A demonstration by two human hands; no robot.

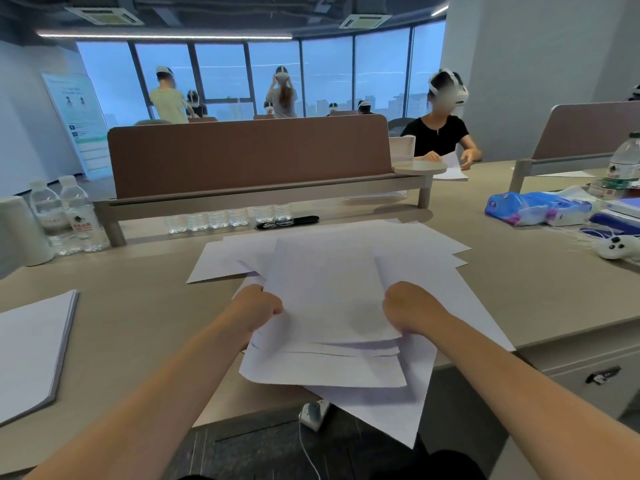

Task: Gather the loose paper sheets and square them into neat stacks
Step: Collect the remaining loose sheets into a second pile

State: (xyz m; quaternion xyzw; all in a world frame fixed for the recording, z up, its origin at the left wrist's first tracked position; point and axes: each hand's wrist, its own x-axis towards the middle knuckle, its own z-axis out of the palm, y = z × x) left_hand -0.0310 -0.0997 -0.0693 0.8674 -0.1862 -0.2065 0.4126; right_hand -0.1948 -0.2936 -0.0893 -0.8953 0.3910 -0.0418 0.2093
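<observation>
Big bunch of white paper sheets (329, 299) at the near middle of the desk (138, 306), long side running away from the body toward the brown divider (249, 154), top sheet lifted a little and tipped up at the far end. Edges not lined up: lower sheets poking out at the near end, one corner (398, 420) hanging down past the desk edge. More loose sheets (398, 240) fanned out flat behind, pointing off to the left and right. Left hand (258, 308) reaching in from the lower left, arm long and straight, knuckles up, curled shut on the left edge of the bunch. Right hand (407, 308) reaching in from the lower right the same way, curled shut on the right edge. Fingers of both hands tucked under the paper and hidden, thumbs on top, bunch held between the two hands. Neat finished stack (31, 351) lying flat at the far left of the desk, well apart from the hands. Water bottles (65, 216) standing at the back left, a row of small bottles (225, 220) under the divider shelf, a black pen case (287, 222) just beside them. Blue tissue packs (536, 207) and a white controller (618, 247) at the far right. Person in a black shirt (438, 135) with paper at the next desk.
</observation>
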